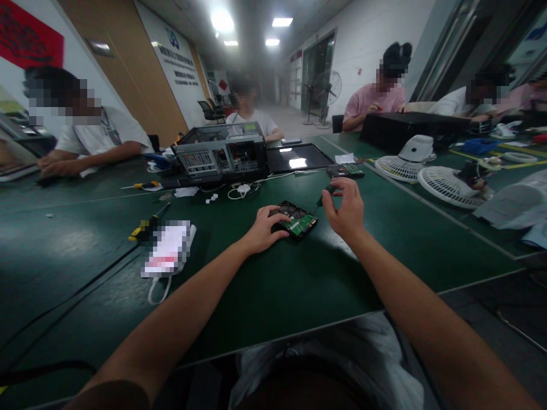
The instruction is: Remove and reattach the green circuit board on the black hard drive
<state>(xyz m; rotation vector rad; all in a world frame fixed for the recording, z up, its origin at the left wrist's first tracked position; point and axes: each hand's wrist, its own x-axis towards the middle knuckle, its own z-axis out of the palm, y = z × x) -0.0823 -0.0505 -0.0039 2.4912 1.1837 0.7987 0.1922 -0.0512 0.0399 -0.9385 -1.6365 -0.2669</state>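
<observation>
A hard drive with a green circuit board lies on the dark green table. My left hand grips its left side, fingers over the top edge and thumb at the near side. In my right hand is a dark-handled screwdriver, pinched between thumb and fingers. Its thin shaft slants down toward the right edge of the drive; whether the tip touches a screw is too small to tell.
An open computer case and a dark flat panel stand behind the drive. A phone and a yellow-black screwdriver lie at left. Fan parts sit at right. Several people sit around the table.
</observation>
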